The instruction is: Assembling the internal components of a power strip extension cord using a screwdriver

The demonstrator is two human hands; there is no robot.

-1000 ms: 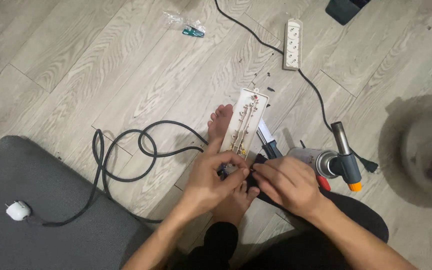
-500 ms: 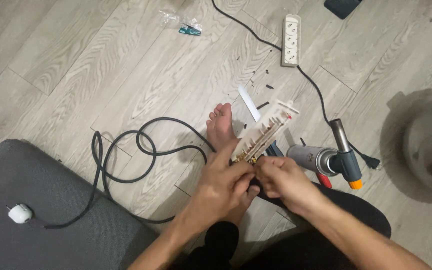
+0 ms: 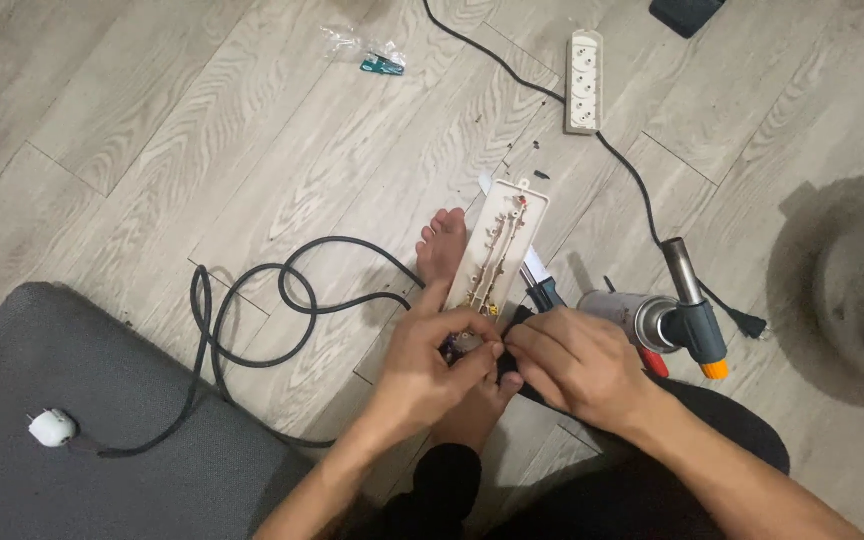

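Hands meet at the near end of the opened power strip (image 3: 500, 250), whose cover is off so its metal contact rails show, and it lies on the wood floor (image 3: 152, 150) beside your bare foot (image 3: 444, 245). Your left hand (image 3: 430, 365) has its fingers closed around that end where the black cable (image 3: 262, 300) enters, and your right hand (image 3: 577, 365) pinches something small there; what it is cannot be made out. By my reading the strip is opened and the wiring work is under way, with closing it up left. A gas torch (image 3: 677, 315) lies just right of your hands; a second, intact strip (image 3: 583, 82) lies toward the far edge.
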